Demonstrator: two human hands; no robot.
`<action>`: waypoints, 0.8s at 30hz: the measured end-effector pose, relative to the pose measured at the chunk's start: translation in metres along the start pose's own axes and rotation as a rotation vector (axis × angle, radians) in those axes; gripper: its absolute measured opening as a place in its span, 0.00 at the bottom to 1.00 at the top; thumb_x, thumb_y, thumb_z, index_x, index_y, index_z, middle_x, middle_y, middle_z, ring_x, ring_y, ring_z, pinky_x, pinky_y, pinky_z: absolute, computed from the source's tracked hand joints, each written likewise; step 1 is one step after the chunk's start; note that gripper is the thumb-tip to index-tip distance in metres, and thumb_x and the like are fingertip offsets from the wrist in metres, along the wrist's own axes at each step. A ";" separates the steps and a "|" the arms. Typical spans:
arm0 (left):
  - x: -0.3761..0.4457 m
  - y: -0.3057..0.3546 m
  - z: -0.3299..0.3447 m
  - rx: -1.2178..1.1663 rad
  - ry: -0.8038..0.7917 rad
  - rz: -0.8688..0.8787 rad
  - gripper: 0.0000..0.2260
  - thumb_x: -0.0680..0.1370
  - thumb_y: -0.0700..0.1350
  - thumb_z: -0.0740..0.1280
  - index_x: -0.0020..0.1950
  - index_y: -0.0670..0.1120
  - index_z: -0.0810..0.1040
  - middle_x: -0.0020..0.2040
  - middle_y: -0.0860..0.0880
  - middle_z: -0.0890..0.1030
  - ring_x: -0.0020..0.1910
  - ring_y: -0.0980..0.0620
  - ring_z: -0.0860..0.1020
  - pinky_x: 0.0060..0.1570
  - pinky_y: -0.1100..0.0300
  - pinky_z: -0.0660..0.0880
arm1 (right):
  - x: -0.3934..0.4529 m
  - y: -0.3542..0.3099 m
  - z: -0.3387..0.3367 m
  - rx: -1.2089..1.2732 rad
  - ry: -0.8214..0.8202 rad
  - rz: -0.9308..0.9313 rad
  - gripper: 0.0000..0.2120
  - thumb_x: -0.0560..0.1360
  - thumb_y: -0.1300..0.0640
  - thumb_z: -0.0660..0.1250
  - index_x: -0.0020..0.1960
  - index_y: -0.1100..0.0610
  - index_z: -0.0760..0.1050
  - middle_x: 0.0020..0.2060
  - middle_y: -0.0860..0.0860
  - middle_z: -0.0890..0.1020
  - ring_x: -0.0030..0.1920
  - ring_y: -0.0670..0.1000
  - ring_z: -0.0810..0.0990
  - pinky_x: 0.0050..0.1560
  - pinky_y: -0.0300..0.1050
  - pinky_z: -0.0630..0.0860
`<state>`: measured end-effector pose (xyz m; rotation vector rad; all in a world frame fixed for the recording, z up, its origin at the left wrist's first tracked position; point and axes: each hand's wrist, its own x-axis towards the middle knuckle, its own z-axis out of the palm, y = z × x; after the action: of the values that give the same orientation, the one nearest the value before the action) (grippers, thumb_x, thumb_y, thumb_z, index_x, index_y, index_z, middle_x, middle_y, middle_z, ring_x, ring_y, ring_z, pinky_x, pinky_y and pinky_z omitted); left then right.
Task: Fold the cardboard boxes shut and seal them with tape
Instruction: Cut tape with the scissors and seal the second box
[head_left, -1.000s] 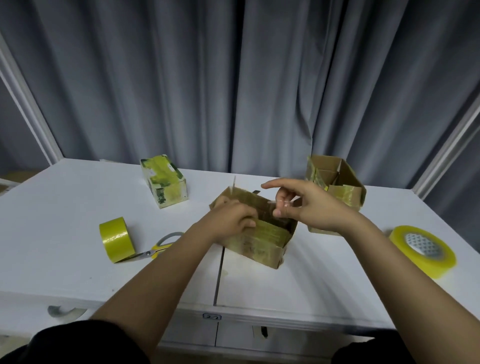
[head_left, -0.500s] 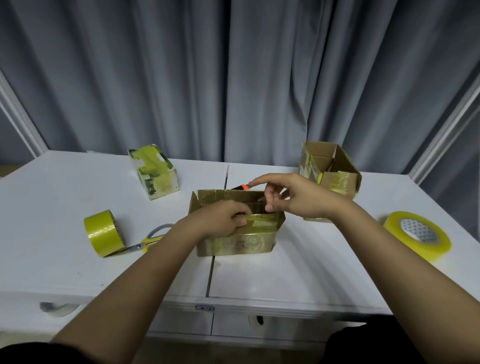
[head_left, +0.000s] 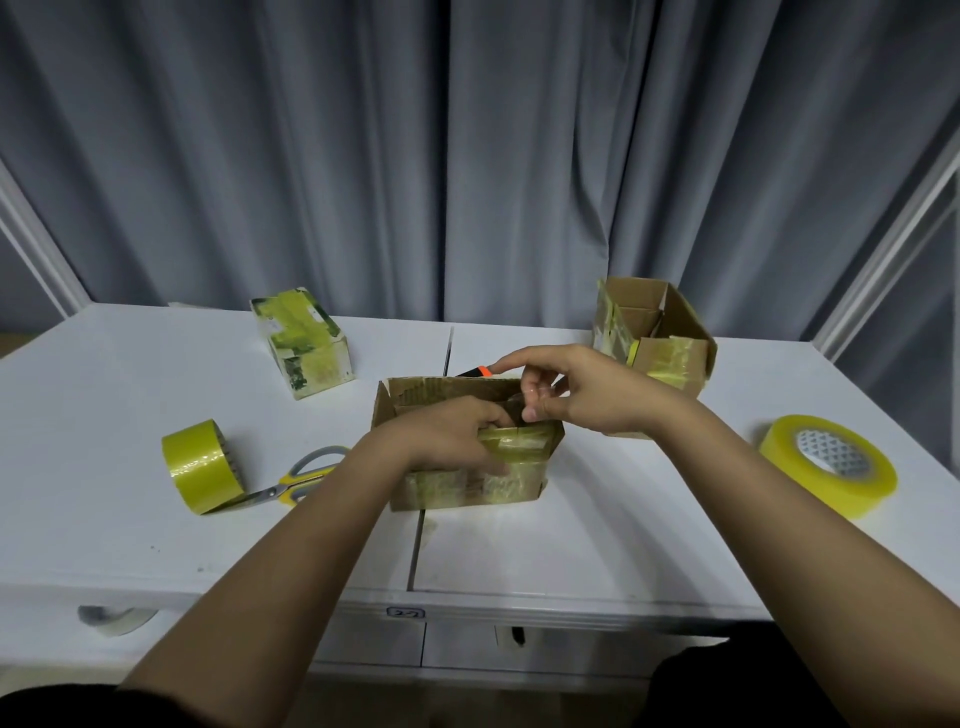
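A small cardboard box (head_left: 470, 480) covered in old yellowish tape sits in the middle of the white table (head_left: 623, 545), its top still partly open. My left hand (head_left: 447, 436) grips the box's near top flap, fingers curled over its edge. Over the box's right end, my right hand (head_left: 566, 395) pinches a strip of clear tape between thumb and fingers, index finger stretched out to the left. A second open cardboard box (head_left: 657, 332) stands behind my right hand. A taped-up box (head_left: 304, 345) stands at the back left.
A yellow tape roll (head_left: 200, 467) stands on edge at the left, with yellow-handled scissors (head_left: 298, 475) beside it. A larger tape roll (head_left: 826, 470) lies flat at the right. An orange-tipped tool (head_left: 478, 371) pokes out behind the middle box. Grey curtains hang behind.
The middle box was turned square to me and set flat. My left hand stays on its near flap; my right hand keeps pinching tape above its right end.
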<state>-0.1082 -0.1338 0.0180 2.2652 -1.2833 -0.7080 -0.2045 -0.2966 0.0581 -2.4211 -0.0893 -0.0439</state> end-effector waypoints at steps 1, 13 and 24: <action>0.001 0.000 0.002 -0.006 0.024 0.006 0.14 0.71 0.51 0.73 0.55 0.53 0.78 0.46 0.53 0.79 0.44 0.53 0.77 0.47 0.54 0.75 | 0.000 0.000 0.000 -0.002 -0.003 0.001 0.23 0.73 0.67 0.70 0.65 0.51 0.74 0.37 0.46 0.76 0.40 0.46 0.74 0.48 0.38 0.74; 0.011 -0.005 0.017 -0.017 0.249 -0.003 0.10 0.69 0.54 0.74 0.35 0.57 0.74 0.32 0.55 0.73 0.33 0.55 0.71 0.36 0.57 0.66 | 0.005 0.004 0.003 -0.053 -0.006 -0.010 0.23 0.73 0.68 0.69 0.64 0.51 0.75 0.36 0.45 0.77 0.38 0.47 0.75 0.47 0.39 0.74; 0.015 -0.004 0.023 -0.029 0.338 -0.052 0.08 0.69 0.56 0.74 0.40 0.54 0.80 0.33 0.55 0.76 0.37 0.52 0.75 0.38 0.56 0.70 | 0.008 0.002 0.000 -0.054 -0.001 0.006 0.23 0.74 0.70 0.66 0.64 0.52 0.75 0.37 0.48 0.76 0.38 0.43 0.78 0.47 0.39 0.75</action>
<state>-0.1134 -0.1480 -0.0051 2.2802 -1.0492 -0.3365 -0.1959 -0.2972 0.0573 -2.4751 -0.0820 -0.0428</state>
